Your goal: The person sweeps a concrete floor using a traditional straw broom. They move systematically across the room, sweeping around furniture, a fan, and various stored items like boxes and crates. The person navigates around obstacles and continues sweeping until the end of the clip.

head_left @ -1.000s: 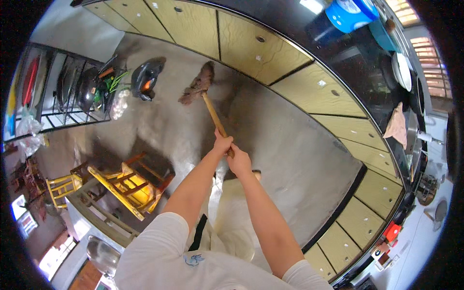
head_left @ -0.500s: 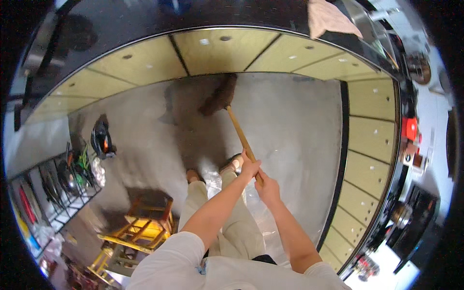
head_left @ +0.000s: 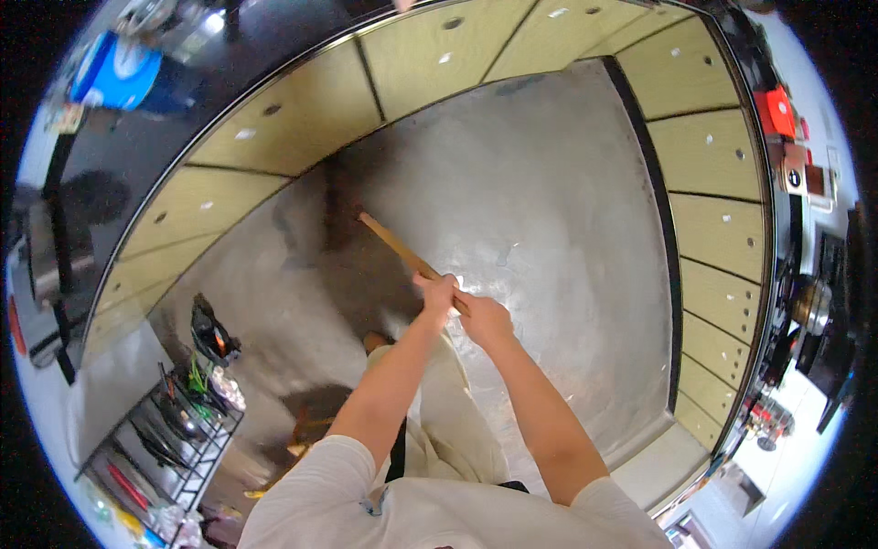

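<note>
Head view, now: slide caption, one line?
Left hand and right hand grip a wooden handle above grey floor beside yellowish cabinets.

We log a tan handle (head_left: pixel 393 242) — floor (head_left: pixel 576 220) mottled grey, cabinet doors (head_left: pixel 416 78) pale yellow, surface (head_left: pixel 240 78) black, tub (head_left: pixel 112 78) bright blue — our trousers (head_left: pixel 453 435) cream, shirt (head_left: pixel 476 517) white.

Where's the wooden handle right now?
Head view, near centre: the wooden handle slants up and left from the left hand and right hand, over the grey floor.
</note>
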### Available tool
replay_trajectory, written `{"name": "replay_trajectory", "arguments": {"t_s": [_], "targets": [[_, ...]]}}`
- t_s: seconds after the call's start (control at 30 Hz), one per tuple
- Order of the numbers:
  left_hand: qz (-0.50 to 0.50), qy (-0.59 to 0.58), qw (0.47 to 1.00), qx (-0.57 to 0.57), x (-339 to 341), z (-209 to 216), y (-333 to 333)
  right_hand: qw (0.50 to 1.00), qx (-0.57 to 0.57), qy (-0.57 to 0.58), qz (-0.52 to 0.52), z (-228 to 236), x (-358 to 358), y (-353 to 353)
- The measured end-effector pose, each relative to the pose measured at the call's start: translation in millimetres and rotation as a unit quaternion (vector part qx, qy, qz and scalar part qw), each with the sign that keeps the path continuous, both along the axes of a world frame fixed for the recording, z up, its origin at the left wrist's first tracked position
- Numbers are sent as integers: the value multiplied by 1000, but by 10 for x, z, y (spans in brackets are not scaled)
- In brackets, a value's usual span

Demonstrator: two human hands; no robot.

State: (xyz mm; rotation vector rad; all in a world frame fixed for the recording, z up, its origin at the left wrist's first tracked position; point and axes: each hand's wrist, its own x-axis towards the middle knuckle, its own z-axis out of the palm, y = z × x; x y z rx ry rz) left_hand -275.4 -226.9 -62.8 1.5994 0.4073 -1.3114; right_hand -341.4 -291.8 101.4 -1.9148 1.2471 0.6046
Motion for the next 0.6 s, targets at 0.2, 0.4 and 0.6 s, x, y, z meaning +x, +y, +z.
{"name": "replay_trajectory", "arguments": {"t_s": [0.2,0.4,0.6], "targets": [[-214,-57,975,-24,-1073,337,-838,982,-14,98,-160,316,-982,-371],[-323,34,943,-69,-1392,635,-1226,964,-67,32,-254,316,-1443,-328],[-282,-131,946,-88,-643,429,-551,922,143,-91,-349,603,-905,-287]]}}
